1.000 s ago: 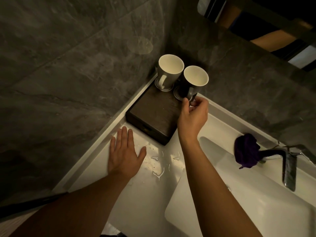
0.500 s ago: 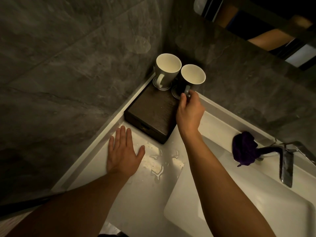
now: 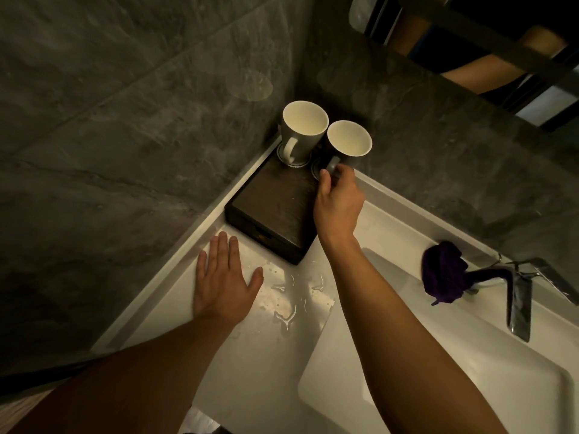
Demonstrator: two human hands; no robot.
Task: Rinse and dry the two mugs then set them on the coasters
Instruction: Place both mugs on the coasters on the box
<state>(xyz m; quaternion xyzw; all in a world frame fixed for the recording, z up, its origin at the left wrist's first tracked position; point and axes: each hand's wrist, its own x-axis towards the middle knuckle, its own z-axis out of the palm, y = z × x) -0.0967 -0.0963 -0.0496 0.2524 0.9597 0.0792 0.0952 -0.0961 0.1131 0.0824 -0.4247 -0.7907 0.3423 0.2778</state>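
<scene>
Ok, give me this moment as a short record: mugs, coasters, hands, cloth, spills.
light mug: upright on the left coaster, on the wooden box in the corner
dark mug: upright over the right coaster, close beside the light mug; full contact cannot be told
right hand: pinches the dark mug's handle
left hand: flat on the counter, fingers straight
purple cloth: bunched on the tap above the sink
water drops: on the counter beside the left hand

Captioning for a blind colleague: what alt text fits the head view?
A right hand holds the handle of a dark mug beside a pale mug on a wooden box. The left hand rests flat on the wet counter.
</scene>
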